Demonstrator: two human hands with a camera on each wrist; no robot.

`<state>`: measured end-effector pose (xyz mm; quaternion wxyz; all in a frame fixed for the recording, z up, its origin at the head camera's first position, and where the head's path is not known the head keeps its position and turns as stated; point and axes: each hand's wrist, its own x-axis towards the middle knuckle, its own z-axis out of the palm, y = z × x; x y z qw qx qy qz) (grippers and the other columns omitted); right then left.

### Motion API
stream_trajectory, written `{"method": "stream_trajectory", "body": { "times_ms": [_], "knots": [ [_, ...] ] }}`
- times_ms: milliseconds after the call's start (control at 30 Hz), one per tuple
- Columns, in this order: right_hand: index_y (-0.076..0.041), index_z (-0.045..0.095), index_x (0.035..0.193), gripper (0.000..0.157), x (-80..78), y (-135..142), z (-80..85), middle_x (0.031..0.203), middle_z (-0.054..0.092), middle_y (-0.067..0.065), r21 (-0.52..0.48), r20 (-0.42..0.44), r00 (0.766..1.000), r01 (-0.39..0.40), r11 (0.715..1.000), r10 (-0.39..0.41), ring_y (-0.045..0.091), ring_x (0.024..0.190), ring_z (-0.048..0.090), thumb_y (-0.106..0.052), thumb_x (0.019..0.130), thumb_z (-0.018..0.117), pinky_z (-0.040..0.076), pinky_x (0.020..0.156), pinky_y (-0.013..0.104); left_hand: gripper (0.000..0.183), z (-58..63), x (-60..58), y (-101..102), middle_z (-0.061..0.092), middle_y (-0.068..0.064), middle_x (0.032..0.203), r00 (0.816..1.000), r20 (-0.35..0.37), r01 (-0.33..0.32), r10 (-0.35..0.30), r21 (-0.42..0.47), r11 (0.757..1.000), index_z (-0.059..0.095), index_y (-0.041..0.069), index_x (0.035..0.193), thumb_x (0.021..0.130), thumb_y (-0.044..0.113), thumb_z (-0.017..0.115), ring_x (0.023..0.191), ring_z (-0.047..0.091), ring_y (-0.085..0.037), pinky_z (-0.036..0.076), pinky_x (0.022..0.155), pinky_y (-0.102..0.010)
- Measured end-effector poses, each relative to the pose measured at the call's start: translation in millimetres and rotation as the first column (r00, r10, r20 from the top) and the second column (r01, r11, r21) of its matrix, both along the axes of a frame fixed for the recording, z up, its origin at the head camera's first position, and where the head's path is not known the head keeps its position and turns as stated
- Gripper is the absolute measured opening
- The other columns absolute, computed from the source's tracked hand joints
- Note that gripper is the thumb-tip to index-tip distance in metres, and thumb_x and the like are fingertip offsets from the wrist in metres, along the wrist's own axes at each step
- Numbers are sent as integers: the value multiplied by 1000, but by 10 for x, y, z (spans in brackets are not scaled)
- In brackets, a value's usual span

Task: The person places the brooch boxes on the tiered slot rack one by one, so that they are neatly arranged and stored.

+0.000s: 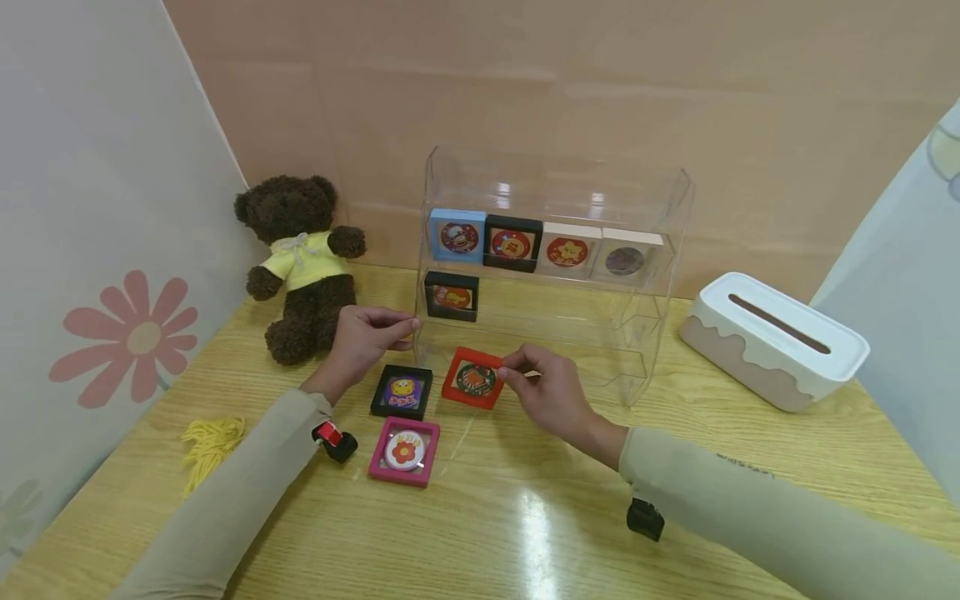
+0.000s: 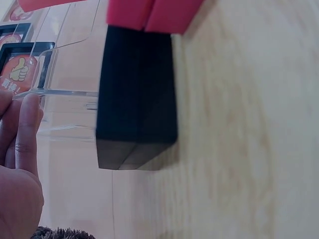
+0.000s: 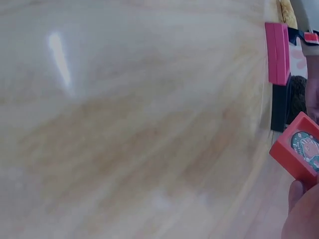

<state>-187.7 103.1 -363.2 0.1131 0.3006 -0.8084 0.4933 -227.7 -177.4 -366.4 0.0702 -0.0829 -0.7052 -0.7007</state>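
My right hand (image 1: 551,396) pinches a red square display frame (image 1: 452,386) by its right edge, between thumb and fingers. A round green badge with a red figure shows inside it. At the left side of a clear acrylic display rack (image 1: 525,327), my left hand (image 1: 365,340) pinches the rack's edge. On the rack's upper tier stand a blue frame (image 1: 457,237), a black frame (image 1: 513,244) and two pale frames (image 1: 572,250); another black frame (image 1: 452,297) stands below at the left. Before the rack lie a black frame (image 1: 402,392) and a pink frame (image 1: 404,452).
A brown teddy bear (image 1: 303,267) in a yellow top sits behind my left arm. Yellow yarn (image 1: 213,446) lies by the left forearm. To the right of the rack is a white and beige tissue box (image 1: 772,342). Walls (image 1: 555,92) rise behind the wooden table (image 1: 555,517).
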Motion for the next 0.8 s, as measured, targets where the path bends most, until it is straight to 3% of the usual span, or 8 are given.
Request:
{"method": "stream_trajectory", "body": {
  "times_ms": [333, 533, 800],
  "knots": [
    [-3, 65, 86, 3, -141, 129, 161, 87, 66, 4, 21, -67, 996, 59, 998, -57, 15, 77, 64, -2, 88, 67, 59, 64, 26, 24, -8, -12, -7, 70, -12, 88, 1000, -6, -1, 1, -12, 1000, 68, -13, 98, 85, 7, 73, 77, 68, -22, 59, 68, -39],
    [0, 65, 89, 3, -228, 204, 279, 86, 66, 5, 23, -159, 984, 83, 996, -78, 15, 76, 64, -2, 89, 67, 59, 62, 27, 27, -1, -15, -7, 70, -13, 89, 1000, 0, 4, -4, -13, 1000, 68, -13, 99, 84, 8, 74, 78, 69, -22, 59, 68, -40],
    [0, 64, 92, 4, -299, 260, 436, 84, 65, 6, 38, -177, 977, 127, 991, -119, 17, 77, 63, -3, 90, 65, 60, 64, 32, 27, 9, -4, -17, 69, -14, 90, 1000, 4, 9, -9, -28, 1000, 68, -13, 100, 85, 10, 73, 78, 68, -23, 59, 69, -40]
  ]
}}
